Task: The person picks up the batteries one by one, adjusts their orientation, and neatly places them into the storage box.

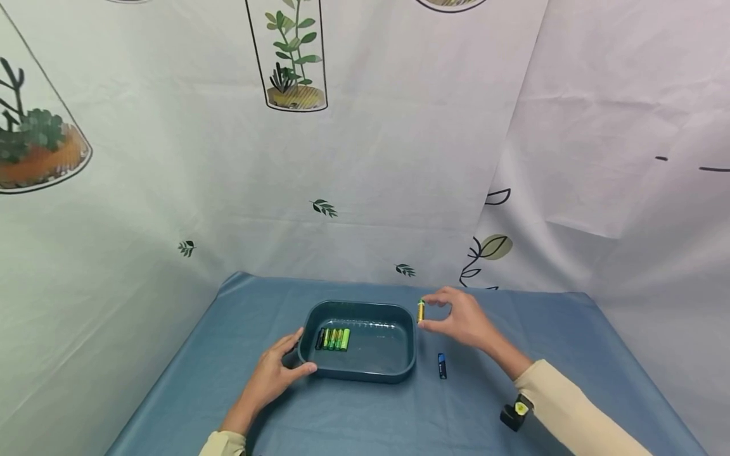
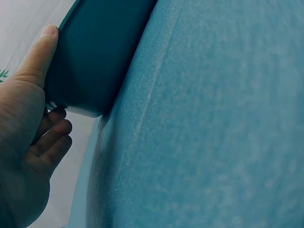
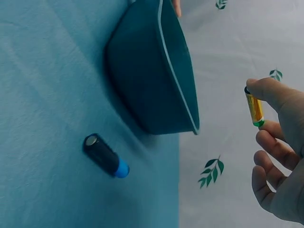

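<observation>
A dark teal rectangular tray point(image 1: 365, 373) stands on the blue cloth. Several green, yellow and black batteries point(image 1: 333, 339) lie side by side in a row at its left inside. My left hand point(image 1: 275, 373) holds the tray's left end, thumb at the front corner and fingers at the left side; in the left wrist view the thumb point(image 2: 38, 57) lies against the outer wall. Just beyond the tray's right rim, my right hand point(image 1: 464, 318) pinches a yellow and green battery point(image 3: 255, 108) by its ends between thumb and fingertip. Its other fingers are loosely bent.
A black and blue battery point(image 1: 441, 366) lies on the cloth to the right of the tray. Blue cloth point(image 1: 365, 418) covers the table. Behind it hangs a white curtain point(image 1: 371, 158) printed with plants. A dark wrist device point(image 1: 516, 411) sits at the right sleeve.
</observation>
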A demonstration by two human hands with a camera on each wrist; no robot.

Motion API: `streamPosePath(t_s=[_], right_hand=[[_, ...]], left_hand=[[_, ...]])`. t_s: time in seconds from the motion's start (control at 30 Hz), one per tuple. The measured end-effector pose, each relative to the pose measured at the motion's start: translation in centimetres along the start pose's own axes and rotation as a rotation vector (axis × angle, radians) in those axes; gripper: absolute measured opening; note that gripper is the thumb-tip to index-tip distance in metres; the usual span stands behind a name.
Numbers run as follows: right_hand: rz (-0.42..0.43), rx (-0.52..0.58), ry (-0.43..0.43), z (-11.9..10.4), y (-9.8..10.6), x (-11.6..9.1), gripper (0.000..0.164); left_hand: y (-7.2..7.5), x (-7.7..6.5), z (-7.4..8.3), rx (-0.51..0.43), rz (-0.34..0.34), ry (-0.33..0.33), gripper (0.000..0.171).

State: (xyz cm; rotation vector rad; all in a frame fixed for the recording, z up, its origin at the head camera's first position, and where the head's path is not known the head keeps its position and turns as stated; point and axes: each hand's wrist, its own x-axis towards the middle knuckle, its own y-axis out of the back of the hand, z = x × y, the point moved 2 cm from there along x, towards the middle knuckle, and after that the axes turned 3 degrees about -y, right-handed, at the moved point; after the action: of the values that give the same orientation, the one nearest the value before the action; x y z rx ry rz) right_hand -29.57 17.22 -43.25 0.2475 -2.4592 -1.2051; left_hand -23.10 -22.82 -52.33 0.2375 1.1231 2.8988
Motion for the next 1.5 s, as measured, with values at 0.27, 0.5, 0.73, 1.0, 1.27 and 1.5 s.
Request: streamPosePath(t_s=[0.27, 0.5, 0.73, 1.0, 1.27, 1.5], right_hand=[[-0.029, 0.037, 0.026, -1.2, -0.9, 1.7, 0.051], [-0.049, 0.063, 0.052, -2.3, -2.2, 3.0, 0.053], [-0.085, 0.092, 0.085, -3.0, -3.8, 3.8, 0.051], [-0.091, 0.11, 0.073, -3.1, -5.5, 4.2, 0.05], [-0.092, 0.138, 0.069, -3.2, -6.8, 4.7, 0.049], [-0.104, 0.159, 0.075, -3.3, -7.9, 5.0, 0.051]], left_hand=[[0.0, 0.0, -0.1, 0.004, 0.007, -0.013, 0.09], [0.0, 0.0, -0.1, -0.001, 0.002, -0.006, 0.09], [-0.1, 0.0, 0.0, 0.005, 0.008, -0.004, 0.09], [0.0, 0.0, 0.1, 0.007, 0.005, -0.002, 0.091], [0.0, 0.0, 0.0, 0.002, 0.004, -0.006, 0.09], [0.0, 0.0, 0.0, -0.004, 0.004, -0.009, 0.091]])
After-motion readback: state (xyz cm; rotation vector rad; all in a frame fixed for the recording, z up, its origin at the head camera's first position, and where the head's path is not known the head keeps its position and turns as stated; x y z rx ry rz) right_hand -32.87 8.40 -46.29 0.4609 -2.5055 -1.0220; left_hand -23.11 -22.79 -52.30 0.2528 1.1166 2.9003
